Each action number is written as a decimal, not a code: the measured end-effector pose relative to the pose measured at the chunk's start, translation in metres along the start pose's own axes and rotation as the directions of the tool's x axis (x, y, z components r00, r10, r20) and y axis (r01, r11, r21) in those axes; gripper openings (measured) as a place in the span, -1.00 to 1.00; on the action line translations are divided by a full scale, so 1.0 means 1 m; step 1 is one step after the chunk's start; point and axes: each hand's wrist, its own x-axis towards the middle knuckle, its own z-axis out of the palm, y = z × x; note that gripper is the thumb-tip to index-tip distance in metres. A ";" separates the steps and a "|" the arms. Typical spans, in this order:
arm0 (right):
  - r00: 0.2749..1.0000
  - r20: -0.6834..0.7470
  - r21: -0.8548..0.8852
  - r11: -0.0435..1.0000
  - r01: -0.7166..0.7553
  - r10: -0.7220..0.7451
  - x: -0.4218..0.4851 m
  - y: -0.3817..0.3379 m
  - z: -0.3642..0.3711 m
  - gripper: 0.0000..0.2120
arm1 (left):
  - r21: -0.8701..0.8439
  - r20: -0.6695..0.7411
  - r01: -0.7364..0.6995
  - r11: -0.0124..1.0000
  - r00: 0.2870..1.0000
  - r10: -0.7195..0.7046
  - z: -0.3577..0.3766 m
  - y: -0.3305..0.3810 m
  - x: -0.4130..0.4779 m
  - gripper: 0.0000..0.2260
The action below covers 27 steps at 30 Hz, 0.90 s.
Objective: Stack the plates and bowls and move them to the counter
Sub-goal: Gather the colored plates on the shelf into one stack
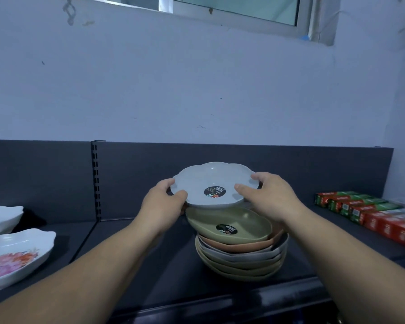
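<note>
Now left hand (161, 203) and right hand (275, 197), arms outstretched, pinch grey plate (211, 180) over stack (241, 256).

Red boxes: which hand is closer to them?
Right. The right hand grips the grey bowl on the side toward the red boxes; the left hand grips its opposite side.

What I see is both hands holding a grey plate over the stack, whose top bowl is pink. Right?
Not quite. The head view shows the left hand and right hand holding the grey plate over the stack, but its top bowl is green; the pink bowl lies just under it.
</note>
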 end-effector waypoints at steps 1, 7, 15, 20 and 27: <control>1.000 0.013 -0.032 0.999 -0.011 0.012 -0.001 0.004 -0.003 -0.33 | 0.017 0.001 0.001 1.000 1.000 -0.001 0.004 -0.001 -0.001 -0.39; 0.994 0.096 -0.137 0.990 -0.035 0.048 -0.005 0.022 -0.012 -0.28 | 0.175 -0.032 0.028 0.984 0.999 -0.023 0.027 -0.001 -0.017 -0.51; 0.984 0.170 -0.218 0.976 -0.007 0.045 -0.006 0.035 -0.016 -0.34 | 0.205 0.009 0.057 0.977 0.998 -0.060 0.044 -0.009 -0.017 -0.45; 0.983 0.177 -0.220 0.976 0.003 0.037 -0.011 0.041 -0.022 -0.39 | 0.285 0.064 0.037 0.958 0.996 -0.058 0.053 -0.012 -0.018 -0.43; 0.988 0.152 -0.250 0.968 0.002 0.037 -0.015 0.045 -0.027 -0.40 | 0.320 0.070 0.024 0.947 0.996 -0.049 0.058 -0.018 -0.019 -0.42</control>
